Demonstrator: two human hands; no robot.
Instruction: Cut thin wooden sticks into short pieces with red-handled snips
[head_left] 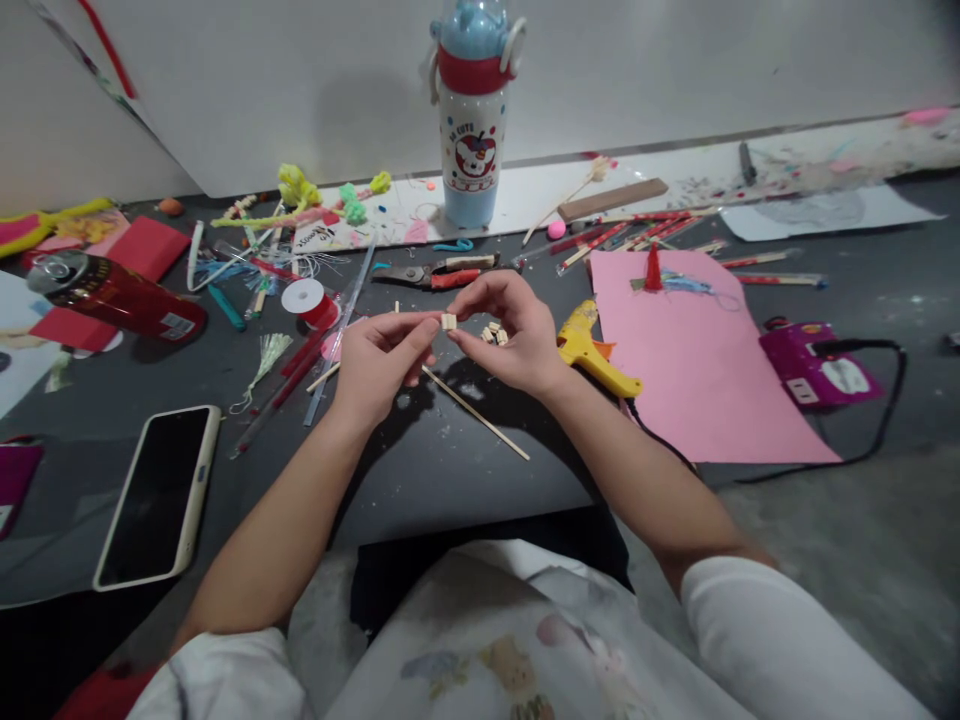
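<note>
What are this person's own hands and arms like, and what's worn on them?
The left hand and right hand are bare, with no glove, watch or bracelet in view. The forearms are uncovered up to loose white sleeves that end near the elbows. The sleeves look plain, without clear markings.

The small pale block of short wooden pieces between the hands is showing a matt, dry wood surface, and the long thin pale wooden stick is looking equally unvarnished. The dark grey tabletop is showing a mostly matt finish with whitish specks. The red cylindrical metal can is catching light on its glossy side, while the black phone screen is looking smooth and glassy. The yellow plastic glue gun and the purple box-shaped plastic unit are reflecting soft highlights. The large pink sheet of paper is lying smooth and matt.
</note>
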